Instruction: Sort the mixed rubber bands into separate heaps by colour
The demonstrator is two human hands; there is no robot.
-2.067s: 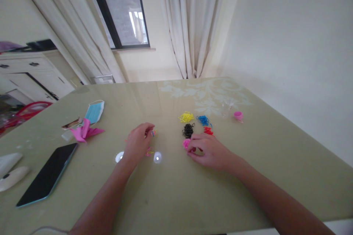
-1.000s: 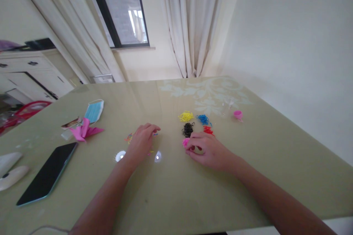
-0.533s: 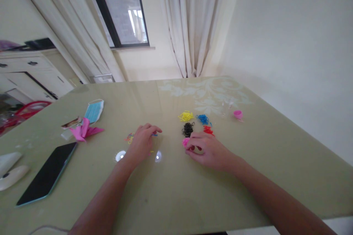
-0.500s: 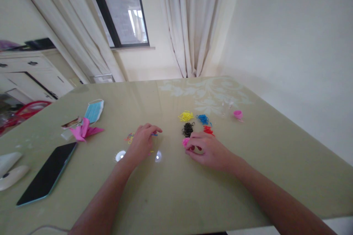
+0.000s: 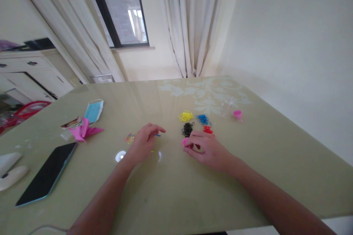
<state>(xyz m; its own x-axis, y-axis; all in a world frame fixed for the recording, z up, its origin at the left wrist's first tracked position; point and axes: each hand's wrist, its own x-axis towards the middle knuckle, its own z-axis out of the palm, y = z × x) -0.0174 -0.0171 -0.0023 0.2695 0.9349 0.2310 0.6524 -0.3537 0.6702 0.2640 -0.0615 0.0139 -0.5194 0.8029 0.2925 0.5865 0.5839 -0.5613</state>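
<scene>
My right hand [image 5: 207, 147] is at the pile of pink rubber bands [image 5: 185, 142], with thumb and forefinger pinched together at its near edge. Its fingers partly cover that pile. Just beyond lie small heaps of black rubber bands [image 5: 188, 129], red rubber bands [image 5: 207, 129], yellow rubber bands [image 5: 185, 116] and blue rubber bands [image 5: 203, 119]. My left hand [image 5: 143, 140] hovers low over the table, forefinger stretched to the right. A blue band [image 5: 157, 135] shows below its fingertips. Mixed coloured bands [image 5: 129, 138] lie left of this hand, partly hidden by it.
On the left lie a tablet-like black device [image 5: 46, 174], a pink folded paper shape [image 5: 85, 130], a blue face mask [image 5: 94, 111] and white objects [image 5: 12, 172]. A pink cup-like piece [image 5: 238, 114] stands at the right. A white disc [image 5: 120, 156] sits by my left wrist.
My left hand has shifted slightly to the right, its forefinger reaching a bit further. My right hand stays at the pink pile with hardly any movement.
</scene>
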